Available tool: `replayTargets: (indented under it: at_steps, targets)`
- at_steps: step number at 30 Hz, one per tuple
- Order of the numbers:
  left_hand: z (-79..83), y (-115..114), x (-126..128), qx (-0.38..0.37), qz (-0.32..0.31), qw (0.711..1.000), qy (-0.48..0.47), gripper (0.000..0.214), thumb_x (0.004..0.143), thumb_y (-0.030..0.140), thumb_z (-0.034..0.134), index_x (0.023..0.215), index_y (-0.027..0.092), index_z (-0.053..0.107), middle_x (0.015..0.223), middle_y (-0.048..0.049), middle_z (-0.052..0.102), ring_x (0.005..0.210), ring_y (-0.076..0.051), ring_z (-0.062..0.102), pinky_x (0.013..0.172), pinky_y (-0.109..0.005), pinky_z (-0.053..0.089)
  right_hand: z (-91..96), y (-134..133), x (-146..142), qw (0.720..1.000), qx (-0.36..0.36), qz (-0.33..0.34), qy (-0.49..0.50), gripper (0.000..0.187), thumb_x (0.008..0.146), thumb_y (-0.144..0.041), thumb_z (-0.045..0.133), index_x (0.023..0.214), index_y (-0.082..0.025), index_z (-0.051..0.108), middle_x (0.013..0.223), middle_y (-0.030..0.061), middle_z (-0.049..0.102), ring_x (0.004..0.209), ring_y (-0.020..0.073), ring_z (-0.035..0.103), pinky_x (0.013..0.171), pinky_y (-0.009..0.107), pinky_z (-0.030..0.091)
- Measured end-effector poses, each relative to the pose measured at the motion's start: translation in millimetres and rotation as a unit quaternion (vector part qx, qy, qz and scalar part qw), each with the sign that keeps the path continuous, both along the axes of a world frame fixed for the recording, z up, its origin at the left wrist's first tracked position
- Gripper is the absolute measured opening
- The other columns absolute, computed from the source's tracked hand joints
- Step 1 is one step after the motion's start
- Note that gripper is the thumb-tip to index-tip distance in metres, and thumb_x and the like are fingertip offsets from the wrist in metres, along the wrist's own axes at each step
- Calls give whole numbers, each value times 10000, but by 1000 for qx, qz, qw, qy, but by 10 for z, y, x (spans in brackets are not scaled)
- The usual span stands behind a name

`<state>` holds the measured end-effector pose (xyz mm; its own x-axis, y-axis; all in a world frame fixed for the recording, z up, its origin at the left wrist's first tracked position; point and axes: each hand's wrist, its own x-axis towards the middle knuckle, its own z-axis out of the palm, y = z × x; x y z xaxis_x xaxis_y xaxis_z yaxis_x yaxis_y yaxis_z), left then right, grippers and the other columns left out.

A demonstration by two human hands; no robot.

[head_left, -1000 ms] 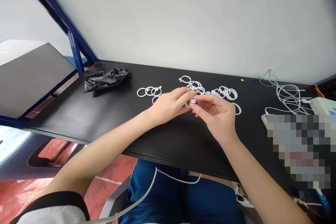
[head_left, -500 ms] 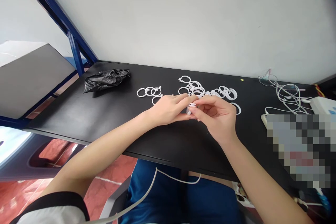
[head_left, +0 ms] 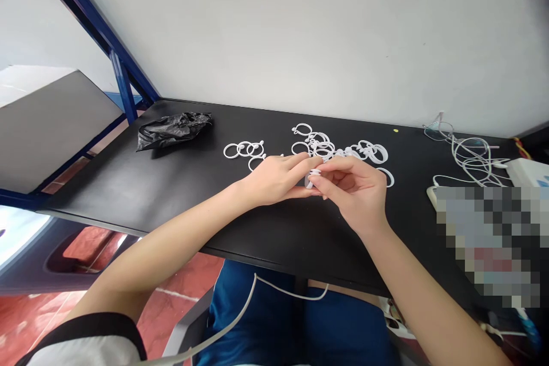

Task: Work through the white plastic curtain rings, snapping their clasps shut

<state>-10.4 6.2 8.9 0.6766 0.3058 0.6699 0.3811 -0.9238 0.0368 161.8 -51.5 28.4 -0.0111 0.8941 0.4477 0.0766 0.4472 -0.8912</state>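
Over the front part of the black table, my left hand [head_left: 281, 177] and my right hand [head_left: 358, 186] meet at the fingertips. Pinched between them is a white plastic curtain ring [head_left: 313, 176], seen partly edge-on; the fingers hide much of it, and I cannot tell whether it is one ring or more. Just beyond my hands lies a loose pile of white curtain rings [head_left: 323, 147], each with a small knob. A smaller cluster of rings [head_left: 244, 149] rests to the left, partly covered by my left hand. Another ring [head_left: 389, 176] shows behind my right hand.
A crumpled black plastic bag [head_left: 174, 130] lies at the table's back left. On the right are glasses [head_left: 437, 131], a tangled white cable [head_left: 465, 166] and a blurred-out device [head_left: 489, 240]. A pale wall [head_left: 300, 40] borders the back. One cable [head_left: 244, 309] crosses my lap.
The held white curtain ring is tilted slightly differently between my fingertips. Both hands stay in nearly the same place, and the rings on the table have not moved.
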Motion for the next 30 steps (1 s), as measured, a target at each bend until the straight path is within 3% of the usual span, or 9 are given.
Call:
replayTargets:
  at_steps: [9,21,25,30]
  targets:
    - [4,-5,14,16,-7,1000,-12,499,1037,542,268,1134,125,526,890,-63,704,659,-116,668,514,-191,445,2,-5,3,1000,-9,5,3,123,744,-217,820,786,-232,705,693,-28,688,535,110,642,453,228,511]
    - [-71,38,-11,-23,-89,994,-51,642,979,674,262,1237,134,496,841,-66,719,627,-139,666,553,-215,468,5,-34,2,998,44,42,17,134,755,-149,802,827,-233,727,701,-24,694,504,91,614,465,227,526]
    - [-73,21,-10,-61,-67,994,-57,681,962,711,245,1234,140,496,884,-85,734,669,-152,696,583,-225,496,5,-32,10,998,49,41,13,104,777,-164,781,828,-232,720,726,-10,697,525,100,617,463,237,532]
    - [-71,-8,2,-93,-42,992,-69,576,964,665,366,1133,139,528,819,-53,718,602,-122,659,557,-208,468,-4,-24,9,998,58,33,4,127,781,-158,773,852,-253,731,750,-6,698,580,119,636,497,256,552]
